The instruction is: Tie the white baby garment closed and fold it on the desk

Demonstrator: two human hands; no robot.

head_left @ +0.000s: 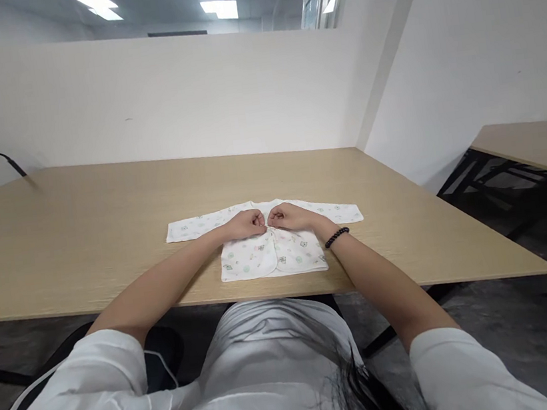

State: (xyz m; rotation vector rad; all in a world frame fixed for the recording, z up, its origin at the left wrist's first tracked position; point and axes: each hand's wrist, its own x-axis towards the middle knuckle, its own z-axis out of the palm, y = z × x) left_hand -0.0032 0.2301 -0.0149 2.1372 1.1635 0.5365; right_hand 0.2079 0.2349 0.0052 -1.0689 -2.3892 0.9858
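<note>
A small white baby jacket (pixel 250 257) with a scattered pastel print lies spread on the table, its sleeves stretched out to both sides and its neckline away from me. My left hand (pixel 247 224) is closed with fingertips pinched at the front opening, just above the middle. Facing it, my right hand (pixel 289 217) pinches the other side of the same opening. The two hands are close together, a narrow gap between them. What exactly lies between the fingertips is too small to see. A dark beaded bracelet (pixel 337 237) circles my right wrist.
The wooden table (pixel 103 214) reaches back to a white wall (pixel 188 95) with a window above. A black cable (pixel 16 166) stands at the far left. Another table (pixel 537 143) is on the right. The table's near edge runs just before my body.
</note>
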